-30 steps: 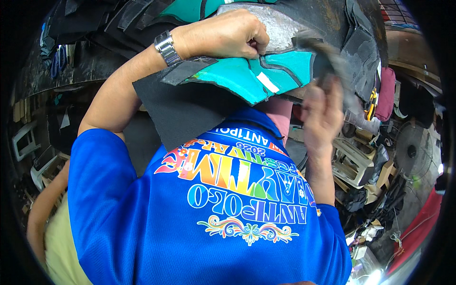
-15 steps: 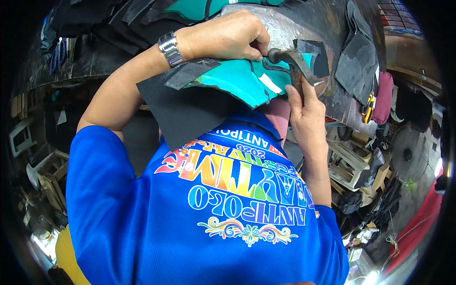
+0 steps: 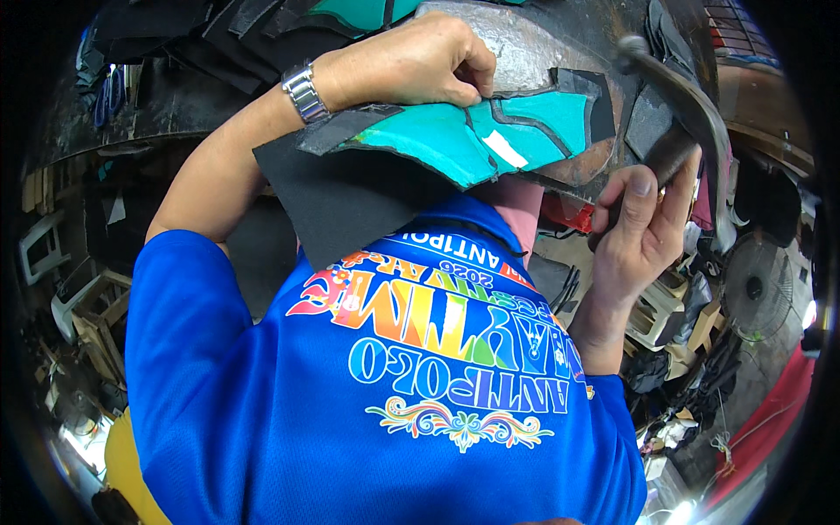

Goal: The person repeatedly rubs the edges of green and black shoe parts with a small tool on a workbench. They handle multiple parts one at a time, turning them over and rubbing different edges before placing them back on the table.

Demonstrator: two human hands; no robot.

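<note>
The left hand [image 3: 411, 66] pinches a teal-and-black cut piece [image 3: 472, 140], its edges curved and layered. The right hand [image 3: 643, 232] grips a dark metal hammer [image 3: 691, 114].

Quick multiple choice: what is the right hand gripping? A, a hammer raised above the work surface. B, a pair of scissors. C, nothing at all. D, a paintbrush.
A: the right hand is closed around the handle of a hammer, its dark head lifted above the grey work surface, while the left hand pinches the teal and black shoe piece.
</note>
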